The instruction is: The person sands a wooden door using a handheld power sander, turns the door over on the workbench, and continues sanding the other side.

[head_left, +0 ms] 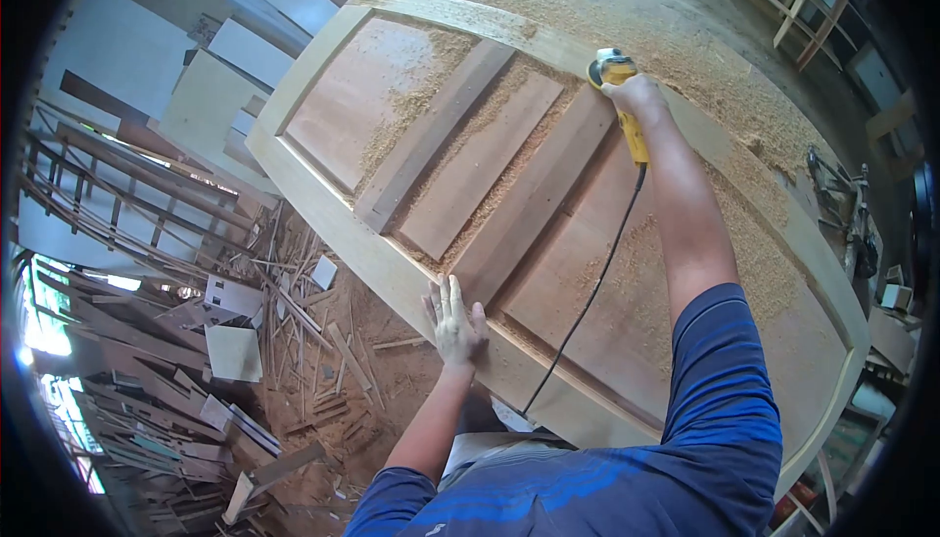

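A large panelled wooden door (pixel 529 170) lies flat before me, sprinkled with sawdust and shavings. My right hand (pixel 638 98) is wrapped round a yellow angle grinder (pixel 630 136), whose head rests at the door's far edge, by the end of a cross rail (pixel 539 194). From the grinder a black cord (pixel 599 282) runs back across the door toward my body. My left hand (pixel 456 326) lies with fingers stretched on the near edge of the frame, at the other end of that rail. The grinder's disc is mostly hidden.
Wood offcuts (pixel 333 371) litter the floor at left, beside stacked boards (pixel 147 380). Sheet panels (pixel 211 96) lean at the upper left. Heaped shavings (pixel 754 106) lie beyond the door. A metal machine part (pixel 844 204) stands at the right.
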A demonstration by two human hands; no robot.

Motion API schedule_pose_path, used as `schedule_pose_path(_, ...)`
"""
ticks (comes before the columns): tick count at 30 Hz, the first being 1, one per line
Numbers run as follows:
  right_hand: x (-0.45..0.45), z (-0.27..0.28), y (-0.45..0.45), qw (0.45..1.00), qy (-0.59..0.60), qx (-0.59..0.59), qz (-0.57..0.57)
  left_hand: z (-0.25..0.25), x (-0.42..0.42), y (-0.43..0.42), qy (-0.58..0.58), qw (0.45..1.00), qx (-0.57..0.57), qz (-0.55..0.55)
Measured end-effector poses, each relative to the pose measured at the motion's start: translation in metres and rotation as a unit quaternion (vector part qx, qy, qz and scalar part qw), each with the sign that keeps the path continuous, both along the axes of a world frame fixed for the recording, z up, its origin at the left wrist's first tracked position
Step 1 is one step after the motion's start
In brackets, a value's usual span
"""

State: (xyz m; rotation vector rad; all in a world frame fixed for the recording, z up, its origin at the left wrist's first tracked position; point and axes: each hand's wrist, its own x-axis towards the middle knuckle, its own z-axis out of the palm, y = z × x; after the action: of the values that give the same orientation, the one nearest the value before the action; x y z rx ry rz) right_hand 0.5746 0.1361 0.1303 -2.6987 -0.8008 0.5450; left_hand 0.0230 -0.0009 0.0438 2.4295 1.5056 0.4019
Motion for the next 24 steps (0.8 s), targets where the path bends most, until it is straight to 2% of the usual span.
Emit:
schedule_pose_path(5, -0.002, -0.001, 0.000, 0.999, 0.004, 0.004, -0.042, 0.004, -0.002, 0.002, -0.002, 1.000, -0.009, -0.011)
schedule_pose_path(11, -0.096, -0.006, -0.038, 0.997, 0.005, 0.020, -0.071, 0.012, -0.018, 0.001, -0.078, 0.993, -0.058, -0.063)
schedule_pose_path(14, -0.163, 0.010, -0.071, 0.995, 0.037, 0.043, -0.086, 0.007, -0.039, 0.014, -0.199, 0.958, -0.094, -0.182)
schedule_pose_path(17, -0.235, 0.017, -0.098, 0.980, 0.140, 0.086, -0.110, 0.016, -0.049, 0.041, -0.316, 0.902, -0.143, -0.257)
schedule_pose_path(18, -0.259, 0.018, -0.104, 0.985, 0.114, 0.065, -0.109, 0.018, -0.052, 0.050, -0.342, 0.881, -0.166, -0.281)
schedule_pose_path(19, -0.282, 0.020, -0.108, 0.989, 0.089, 0.042, -0.106, 0.021, -0.053, 0.060, -0.353, 0.876, -0.127, -0.304)
schedule_pose_path(22, -0.342, 0.015, -0.123, 0.992, 0.068, 0.002, -0.107, 0.020, -0.059, 0.085, -0.259, 0.836, -0.362, -0.322)
schedule_pose_path(23, -0.361, 0.013, -0.126, 0.992, 0.067, -0.006, -0.103, 0.019, -0.055, 0.086, -0.287, 0.826, -0.365, -0.320)
schedule_pose_path(24, -0.380, 0.014, -0.129, 0.992, 0.067, -0.007, -0.103, 0.016, -0.049, 0.088, -0.313, 0.793, -0.435, -0.290)
